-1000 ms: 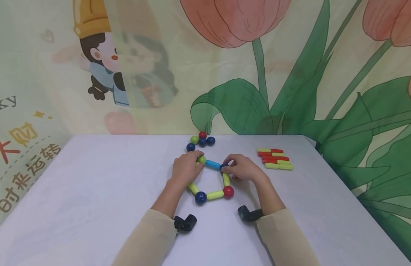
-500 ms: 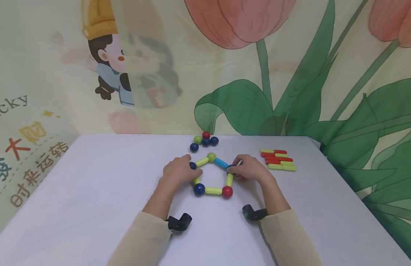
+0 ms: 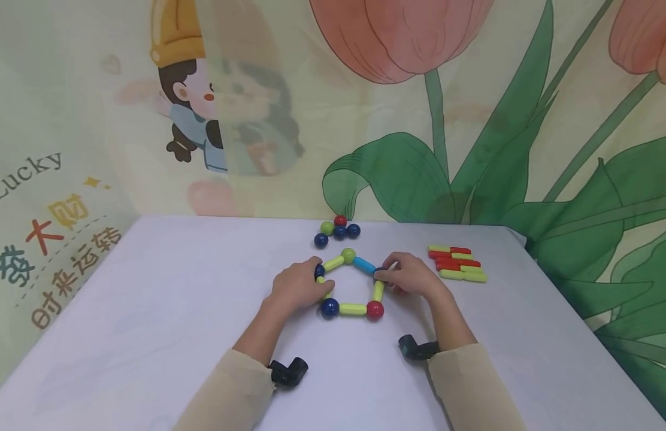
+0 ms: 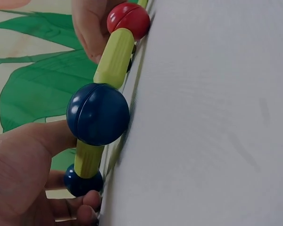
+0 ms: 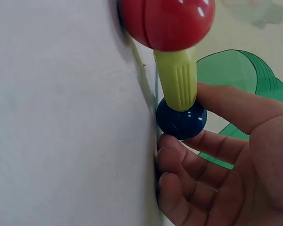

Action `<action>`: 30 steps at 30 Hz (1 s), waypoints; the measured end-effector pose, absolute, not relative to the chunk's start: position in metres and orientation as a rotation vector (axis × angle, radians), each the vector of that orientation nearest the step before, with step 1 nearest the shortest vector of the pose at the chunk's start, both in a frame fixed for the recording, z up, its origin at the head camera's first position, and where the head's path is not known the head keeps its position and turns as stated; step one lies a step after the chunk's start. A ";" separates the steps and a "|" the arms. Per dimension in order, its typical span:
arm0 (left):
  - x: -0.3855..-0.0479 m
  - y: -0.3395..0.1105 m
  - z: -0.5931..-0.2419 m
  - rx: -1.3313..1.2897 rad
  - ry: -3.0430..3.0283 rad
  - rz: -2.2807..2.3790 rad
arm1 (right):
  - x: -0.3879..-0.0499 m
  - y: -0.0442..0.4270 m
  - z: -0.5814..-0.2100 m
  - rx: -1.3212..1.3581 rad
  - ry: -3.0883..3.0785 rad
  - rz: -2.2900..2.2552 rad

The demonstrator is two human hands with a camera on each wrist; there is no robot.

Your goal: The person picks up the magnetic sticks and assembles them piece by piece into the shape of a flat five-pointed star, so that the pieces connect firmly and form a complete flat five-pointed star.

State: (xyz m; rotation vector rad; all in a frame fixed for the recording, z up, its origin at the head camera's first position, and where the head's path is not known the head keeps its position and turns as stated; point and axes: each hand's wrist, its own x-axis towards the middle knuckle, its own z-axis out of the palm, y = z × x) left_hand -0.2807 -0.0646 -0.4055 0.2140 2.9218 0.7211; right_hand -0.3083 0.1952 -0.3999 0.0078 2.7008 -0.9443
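Note:
A five-sided ring of balls and sticks lies on the white table: green ball [image 3: 348, 255] at the top, blue stick [image 3: 364, 266], red ball [image 3: 375, 310] and dark blue ball [image 3: 330, 307] at the bottom, with yellow-green sticks [image 3: 353, 309]. My left hand [image 3: 299, 284] grips the ring's left dark blue ball [image 4: 83, 180], thumb near the yellow-green stick [image 4: 88, 159]. With thumb and fingers my right hand [image 3: 411, 274] pinches the right dark blue ball [image 5: 181, 118], which the right wrist view shows below a yellow-green stick [image 5: 177, 80] and the red ball [image 5: 168, 21].
Behind the ring is a group of loose balls, among them a red one [image 3: 340, 221], a green one [image 3: 326, 228] and a dark blue one [image 3: 321, 240]. Several red and yellow-green sticks [image 3: 462, 275] lie at the back right. A printed curtain hangs behind the table [image 3: 203, 239].
My left hand has let go near the green ball and moved down to the left dark blue ball. The ring's lower left has shifted slightly and its outline looks more even. My right hand keeps its pinch.

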 end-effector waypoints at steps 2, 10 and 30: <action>-0.281 -0.065 -0.408 0.205 2.932 0.734 | -0.308 0.196 -0.402 -0.001 2.705 -0.978; -0.282 -0.066 -0.413 0.204 2.944 0.766 | -0.308 0.197 -0.410 -0.010 2.725 -1.041; -0.288 -0.075 -0.418 0.127 3.138 0.731 | -0.310 0.212 -0.408 -0.159 2.552 -1.199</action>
